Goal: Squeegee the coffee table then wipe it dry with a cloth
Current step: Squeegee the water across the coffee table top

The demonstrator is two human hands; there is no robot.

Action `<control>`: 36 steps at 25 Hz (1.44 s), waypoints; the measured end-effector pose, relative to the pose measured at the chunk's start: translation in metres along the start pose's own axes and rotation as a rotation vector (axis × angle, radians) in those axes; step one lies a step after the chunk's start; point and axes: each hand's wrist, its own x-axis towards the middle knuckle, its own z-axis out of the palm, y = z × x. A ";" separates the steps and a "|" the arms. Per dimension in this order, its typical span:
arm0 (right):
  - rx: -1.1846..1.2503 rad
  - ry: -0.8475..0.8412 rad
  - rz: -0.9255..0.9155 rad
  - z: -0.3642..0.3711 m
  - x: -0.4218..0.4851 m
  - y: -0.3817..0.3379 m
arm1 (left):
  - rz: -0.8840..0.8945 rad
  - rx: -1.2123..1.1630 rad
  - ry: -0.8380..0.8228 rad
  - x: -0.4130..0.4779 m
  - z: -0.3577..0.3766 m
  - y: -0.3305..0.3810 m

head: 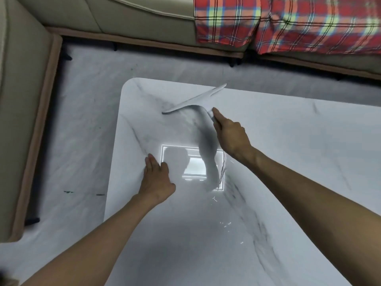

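Observation:
The glossy white marble-look coffee table (288, 162) fills the lower right of the head view. A white squeegee (191, 101) lies with its blade slanted across the table's far left part, near the back edge. My right hand (231, 133) grips its handle, with a finger stretched toward the blade. My left hand (157, 176) rests flat on the table near the left edge, fingers together and holding nothing. A bright ceiling-light reflection (193, 166) and my arm's dark reflection show on the surface between my hands. A few wet streaks (224, 223) glint nearer to me. No cloth is in view.
A beige sofa (123, 15) wraps around the back and left sides, with a narrow strip of pale floor (78, 124) between it and the table. A red plaid blanket (288, 23) hangs over the sofa at the back right.

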 end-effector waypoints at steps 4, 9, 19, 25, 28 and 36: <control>-0.133 -0.151 0.046 -0.011 -0.092 0.054 | -0.015 -0.006 -0.052 -0.003 -0.006 0.004; -0.095 -0.195 0.137 -0.055 -0.139 0.077 | -0.036 -0.009 -0.094 -0.002 -0.014 0.012; 0.132 0.082 0.215 -0.040 -0.014 0.074 | -0.031 -0.003 -0.050 -0.002 -0.008 0.009; -0.040 -0.103 0.213 -0.032 -0.153 0.108 | 0.024 -0.021 0.079 -0.015 0.014 0.011; 0.074 -0.097 0.216 -0.064 -0.164 0.105 | 0.074 -0.035 0.078 -0.045 0.054 0.024; 0.502 0.103 0.529 -0.086 -0.002 0.105 | -0.066 -0.086 -0.037 -0.067 0.087 0.056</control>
